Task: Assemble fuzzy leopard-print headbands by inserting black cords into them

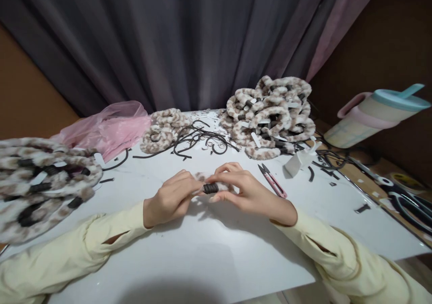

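At the middle of the white table (209,250), both my hands pinch one fuzzy leopard-print ring (216,187) wrapped with a black band. My left hand (170,199) grips its left end with fingers closed. My right hand (245,189) holds the right end, fingertips pressed on the black wrap. Most of the fuzzy piece is hidden under my fingers. Pink thread snips (273,181) lie just right of my right hand.
Piles of fuzzy leopard-print rings sit at the back right (270,115), back middle (164,130) and left edge (37,182). Black cord scraps (202,139) lie between them. A pink plastic bag (111,126), a white glue bottle (300,160), a lidded cup (374,112) and large scissors (410,205) are nearby.
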Tool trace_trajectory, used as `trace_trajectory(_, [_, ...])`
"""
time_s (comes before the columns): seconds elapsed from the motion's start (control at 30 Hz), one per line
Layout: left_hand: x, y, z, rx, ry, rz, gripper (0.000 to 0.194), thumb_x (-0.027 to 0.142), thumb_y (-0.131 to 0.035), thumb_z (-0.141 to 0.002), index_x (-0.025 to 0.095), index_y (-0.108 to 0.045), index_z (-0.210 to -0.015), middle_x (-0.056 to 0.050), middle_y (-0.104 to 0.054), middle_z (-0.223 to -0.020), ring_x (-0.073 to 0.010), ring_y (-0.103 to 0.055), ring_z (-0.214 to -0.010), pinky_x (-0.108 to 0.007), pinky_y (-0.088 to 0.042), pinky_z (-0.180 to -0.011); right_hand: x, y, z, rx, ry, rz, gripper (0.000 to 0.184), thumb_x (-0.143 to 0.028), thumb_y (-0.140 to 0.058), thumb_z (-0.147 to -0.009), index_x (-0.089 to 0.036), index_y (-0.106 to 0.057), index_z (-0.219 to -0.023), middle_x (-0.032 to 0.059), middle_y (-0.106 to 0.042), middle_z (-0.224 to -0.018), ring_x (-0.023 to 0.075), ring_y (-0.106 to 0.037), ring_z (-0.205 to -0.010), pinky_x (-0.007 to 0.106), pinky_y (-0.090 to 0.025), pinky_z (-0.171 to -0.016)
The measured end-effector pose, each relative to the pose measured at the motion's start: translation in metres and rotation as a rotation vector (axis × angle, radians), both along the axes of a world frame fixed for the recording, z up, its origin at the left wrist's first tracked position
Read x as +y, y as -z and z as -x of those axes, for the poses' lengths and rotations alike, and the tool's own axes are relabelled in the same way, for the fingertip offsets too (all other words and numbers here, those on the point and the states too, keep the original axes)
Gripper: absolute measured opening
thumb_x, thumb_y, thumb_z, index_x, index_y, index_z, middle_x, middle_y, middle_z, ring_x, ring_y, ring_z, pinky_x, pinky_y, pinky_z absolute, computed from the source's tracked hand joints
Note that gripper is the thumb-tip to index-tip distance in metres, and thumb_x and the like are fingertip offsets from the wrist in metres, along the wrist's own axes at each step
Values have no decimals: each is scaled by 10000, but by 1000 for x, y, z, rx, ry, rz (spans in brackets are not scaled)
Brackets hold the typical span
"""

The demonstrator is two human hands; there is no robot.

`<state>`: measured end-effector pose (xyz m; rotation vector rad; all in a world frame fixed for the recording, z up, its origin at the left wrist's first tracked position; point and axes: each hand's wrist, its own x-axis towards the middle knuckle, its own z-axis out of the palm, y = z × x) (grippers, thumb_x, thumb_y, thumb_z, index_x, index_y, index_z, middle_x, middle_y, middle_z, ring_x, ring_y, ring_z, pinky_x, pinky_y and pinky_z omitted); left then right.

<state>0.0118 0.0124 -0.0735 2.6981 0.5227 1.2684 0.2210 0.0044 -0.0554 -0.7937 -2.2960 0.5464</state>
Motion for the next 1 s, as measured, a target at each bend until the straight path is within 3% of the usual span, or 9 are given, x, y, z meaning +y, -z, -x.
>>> trace_trajectory(0.17, [1,-2,3,79,46,-113,218,35,-399,-822,138,-535,-957,-82,-617,-711,-152,-457,-602,-280,-404,-550,-3,-3,-1,28,-11,-7,101,-214,-559,-858,-184,-620,-933,58,-610,-839,194,-533,-865,393,-376,-841])
trace_trajectory(0.37, [-3,-3,1,56,27,-40,278,3,-406,-799,137,-548,-997,-60,-581,-681,-143,-458,-601,-276,-403,-562,-10,2,6,35,19,-168,71,-156,-470,-877,-169,-504,-938,68,-574,-861,193,-502,-842,377,-352,-812])
trace_trajectory(0.47, [-5,-7,-1,-8,6,24,279,-23,-377,-793,151,-553,-922,-28,-535,-633,-127,-435,-588,-255,-396,-553,-12,0,7,-29,26,-266,136,-145,-407,-910,-163,-467,-1032,52,-569,-842,168,-495,-803,371,-338,-840])
trace_trajectory(0.6, [-9,-11,-5,-65,-6,138,246,-18,-366,-803,155,-541,-802,-11,-506,-611,-111,-438,-584,-232,-388,-542,-14,-1,8,-122,67,-425,167,-157,-370,-930,-142,-494,-1041,34,-536,-756,155,-482,-749,364,-345,-850])
trace_trajectory(0.77, [-17,-13,-8,-56,-13,292,220,39,-395,-836,145,-563,-739,-3,-507,-583,-96,-456,-562,-207,-390,-536,-16,4,10,-141,79,-576,270,-14,-325,-838,-131,-547,-936,38,-534,-722,148,-462,-701,356,-358,-806])
trace_trajectory(0.9, [-19,-16,-9,-60,-52,513,231,106,-429,-851,137,-561,-664,12,-511,-550,-73,-462,-505,-183,-382,-506,-16,7,12,-116,122,-626,234,-31,-343,-835,-123,-554,-878,31,-539,-684,147,-462,-680,347,-359,-762])
trace_trajectory(1.0, [-19,-18,-8,-59,-76,725,269,186,-449,-863,141,-526,-609,31,-509,-509,-52,-436,-437,-168,-354,-455,-14,6,12,-125,142,-625,263,-33,-327,-863,-118,-551,-972,28,-546,-694,143,-471,-685,340,-361,-773])
